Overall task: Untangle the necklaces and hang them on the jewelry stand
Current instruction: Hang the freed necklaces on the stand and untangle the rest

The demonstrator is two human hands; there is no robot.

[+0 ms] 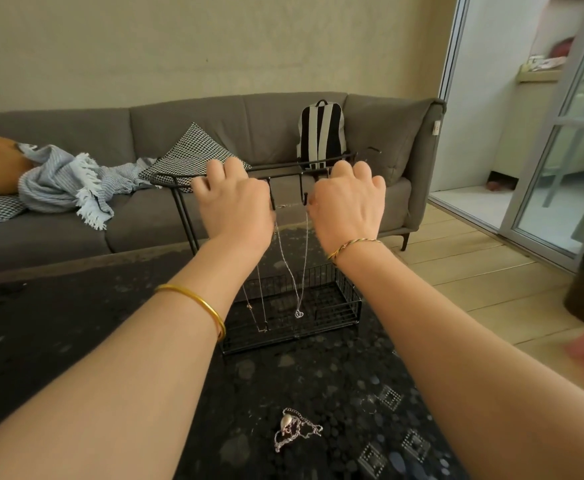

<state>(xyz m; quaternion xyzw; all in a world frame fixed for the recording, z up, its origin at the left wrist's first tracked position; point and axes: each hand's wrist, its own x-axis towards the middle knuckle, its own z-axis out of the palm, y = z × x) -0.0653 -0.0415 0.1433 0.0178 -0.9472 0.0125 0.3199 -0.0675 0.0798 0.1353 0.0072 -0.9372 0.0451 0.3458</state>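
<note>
Step in hand: hanging. The left hand (235, 202) and right hand (347, 202) each pinch an end of the heart-pendant necklace (299, 313) under the top bar of the jewelry stand (283, 167); its thin silver loop dangles free. Next, by my judgement: seat it on a hook, then release. Another fine chain (261, 306) hangs alongside. A knotted clump (295, 429) waits on the table (76, 323).

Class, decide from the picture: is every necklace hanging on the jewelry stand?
No: a tangled clump of chains lies on the dark table, in front of the jewelry stand.
</note>
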